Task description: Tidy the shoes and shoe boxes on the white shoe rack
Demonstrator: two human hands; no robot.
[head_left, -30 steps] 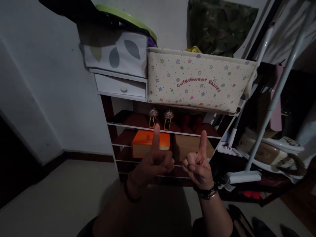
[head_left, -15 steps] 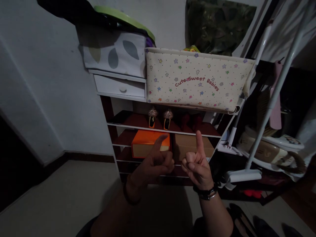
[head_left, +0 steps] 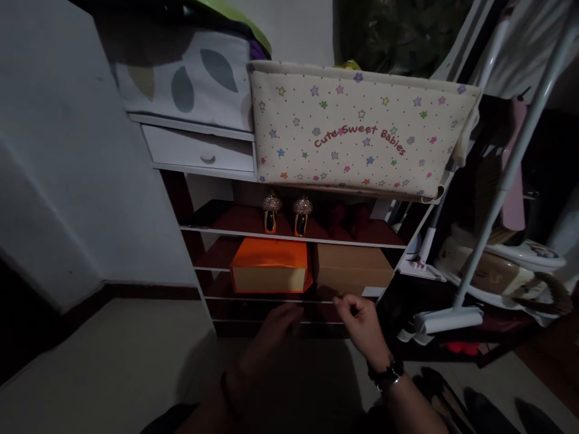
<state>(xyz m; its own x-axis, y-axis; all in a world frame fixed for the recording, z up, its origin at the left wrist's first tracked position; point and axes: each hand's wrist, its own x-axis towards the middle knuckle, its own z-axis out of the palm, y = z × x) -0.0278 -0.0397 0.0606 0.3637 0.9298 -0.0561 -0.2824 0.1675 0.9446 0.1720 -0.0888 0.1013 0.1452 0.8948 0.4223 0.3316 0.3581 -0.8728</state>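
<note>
My left hand [head_left: 277,328] is low in front of the shelf rack, dim and smeared by motion, so its fingers do not show clearly. To its right, my right hand [head_left: 360,322] is closed, the fingers curled in and the thumb near the index finger, with nothing visible in it. A dark watch [head_left: 386,375] is on the right wrist. The two hands are apart. Just beyond them, an orange box [head_left: 271,253] and a brown cardboard box [head_left: 353,265] stand side by side on the rack; neither hand visibly touches them.
Shoes with glittery tops [head_left: 302,216] and dark red shoes stand on the upper shelf [head_left: 244,228]. Above sits a star-patterned fabric basket [head_left: 362,163], beside a white drawer [head_left: 194,147]. A white-handled mop [head_left: 497,199] leans at right, and dark shoes [head_left: 443,398] lie on the floor.
Both hands have moved down, away from the boxes. The raised index fingers have come down, and the right hand's fingers have curled in. The view has shifted slightly closer to the rack.
</note>
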